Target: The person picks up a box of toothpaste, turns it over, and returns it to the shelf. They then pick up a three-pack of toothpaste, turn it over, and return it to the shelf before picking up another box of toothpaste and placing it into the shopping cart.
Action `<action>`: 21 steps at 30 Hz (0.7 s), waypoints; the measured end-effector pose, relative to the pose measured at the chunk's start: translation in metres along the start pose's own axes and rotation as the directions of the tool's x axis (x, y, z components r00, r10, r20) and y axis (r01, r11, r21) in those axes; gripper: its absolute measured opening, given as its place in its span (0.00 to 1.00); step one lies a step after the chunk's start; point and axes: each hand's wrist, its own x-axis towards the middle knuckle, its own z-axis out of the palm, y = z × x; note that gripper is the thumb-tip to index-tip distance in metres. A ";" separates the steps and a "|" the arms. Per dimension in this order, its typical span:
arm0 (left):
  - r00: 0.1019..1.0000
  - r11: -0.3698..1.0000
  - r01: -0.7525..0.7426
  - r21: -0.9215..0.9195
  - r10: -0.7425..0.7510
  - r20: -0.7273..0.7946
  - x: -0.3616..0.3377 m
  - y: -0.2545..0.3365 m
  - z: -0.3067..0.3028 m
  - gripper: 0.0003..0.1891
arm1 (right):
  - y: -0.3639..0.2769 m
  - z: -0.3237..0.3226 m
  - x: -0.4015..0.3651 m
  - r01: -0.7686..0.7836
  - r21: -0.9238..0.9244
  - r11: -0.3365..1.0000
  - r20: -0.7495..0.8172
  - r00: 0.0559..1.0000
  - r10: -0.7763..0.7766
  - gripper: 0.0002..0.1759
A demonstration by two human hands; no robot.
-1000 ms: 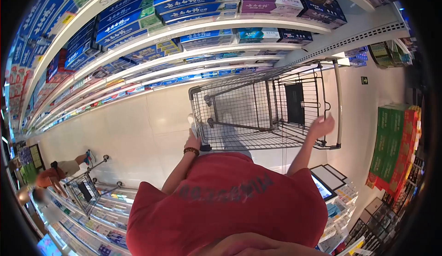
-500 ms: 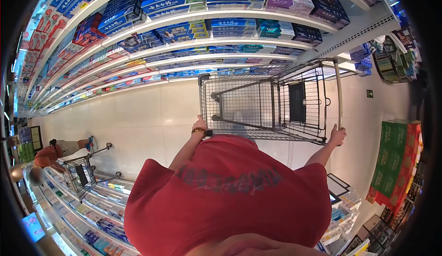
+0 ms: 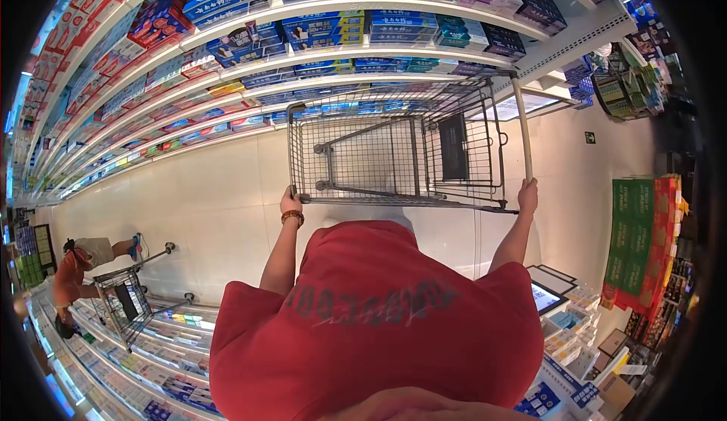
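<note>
An empty wire shopping cart [image 3: 371, 152] stands sideways across the front of me, close to the shelves. My left hand [image 3: 290, 200], with a beaded bracelet at the wrist, is closed on the near corner of the cart's front end. At the other end, my right hand [image 3: 528, 194] wraps round the near end of the pale handle bar [image 3: 522, 129]. Both arms reach out from the red shirt.
Shelves of boxed goods [image 3: 326, 31] curve along the far side. On the left, another person [image 3: 70, 273] stands by a second cart [image 3: 125, 304]. Green and red boxes [image 3: 632, 239] are stacked at the right. More shelves [image 3: 166, 383] lie at the lower left.
The cart has shifted left and closer to the shelves. My left hand has come onto its corner, and my right hand has moved with the handle. The other person leans lower toward the shelves.
</note>
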 end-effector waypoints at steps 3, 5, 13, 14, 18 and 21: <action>0.998 0.996 0.057 -0.068 -0.058 -0.010 0.007 0.000 -0.024 0.26 | -0.022 0.005 -0.012 0.024 0.023 0.999 -0.001 1.000 -0.024 0.21; 0.990 0.955 0.143 -0.258 -0.142 0.025 0.004 0.010 -0.041 0.27 | -0.034 0.010 -0.020 0.041 0.054 0.998 0.001 0.999 -0.041 0.21; 0.984 0.942 0.180 -0.282 -0.176 0.040 0.041 -0.008 -0.079 0.28 | -0.096 -0.012 -0.046 -0.004 0.056 0.998 0.090 0.996 -0.001 0.32; 0.980 0.937 0.201 -0.286 -0.187 0.076 0.046 -0.008 -0.085 0.28 | -0.099 -0.011 -0.047 -0.022 0.046 0.999 0.099 0.995 0.017 0.34; 0.974 0.939 0.208 -0.274 -0.225 -0.032 0.062 -0.012 -0.083 0.26 | -0.112 -0.009 -0.052 -0.080 0.027 0.996 0.093 0.993 0.078 0.38; 0.961 0.949 0.232 -0.213 -0.258 -0.103 0.067 -0.006 -0.082 0.25 | -0.118 -0.007 -0.055 -0.098 0.043 0.994 0.083 0.992 0.095 0.38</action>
